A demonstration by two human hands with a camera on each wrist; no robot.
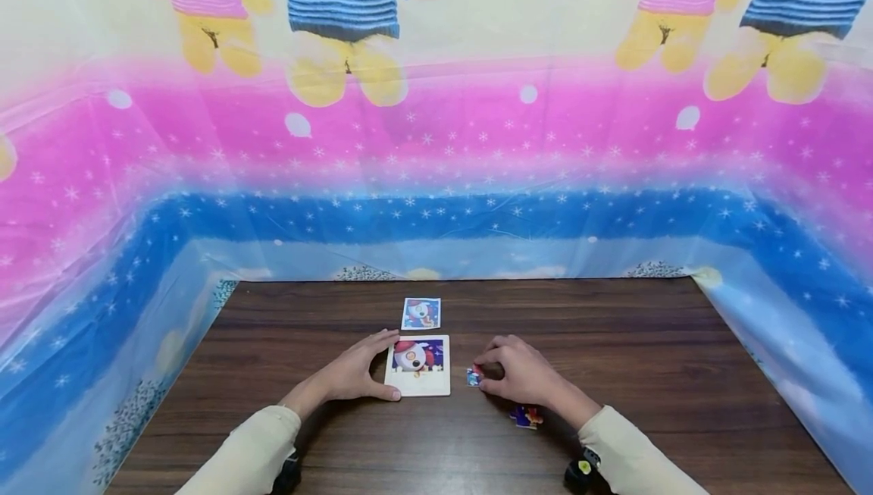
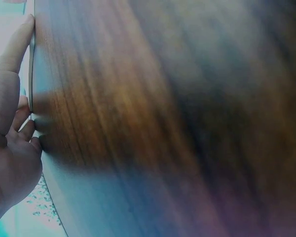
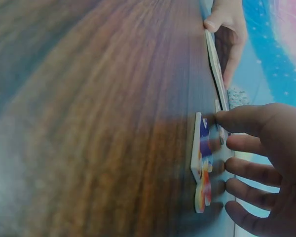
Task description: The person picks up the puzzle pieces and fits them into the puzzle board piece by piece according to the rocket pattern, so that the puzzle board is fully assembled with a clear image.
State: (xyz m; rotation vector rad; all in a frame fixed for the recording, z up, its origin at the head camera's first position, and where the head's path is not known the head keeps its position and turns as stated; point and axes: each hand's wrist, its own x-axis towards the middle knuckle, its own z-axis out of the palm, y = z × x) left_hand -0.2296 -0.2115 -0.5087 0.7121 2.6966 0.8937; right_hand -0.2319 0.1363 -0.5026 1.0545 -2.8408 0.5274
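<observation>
A square puzzle board lies on the table, its upper part filled with a cartoon picture and its lower part pale and bare. My left hand holds it by the left side, thumb at the near corner and fingers at the far one. To the right of the board, my right hand pinches a small puzzle piece between thumb and fingers, low over the tabletop. More puzzle pieces, purple and orange, lie below that wrist; the right wrist view shows these colourful pieces beside the fingers.
Just beyond the board lies a small picture card with a similar cartoon. The dark wooden table ends at a printed cloth that hangs around its back and sides.
</observation>
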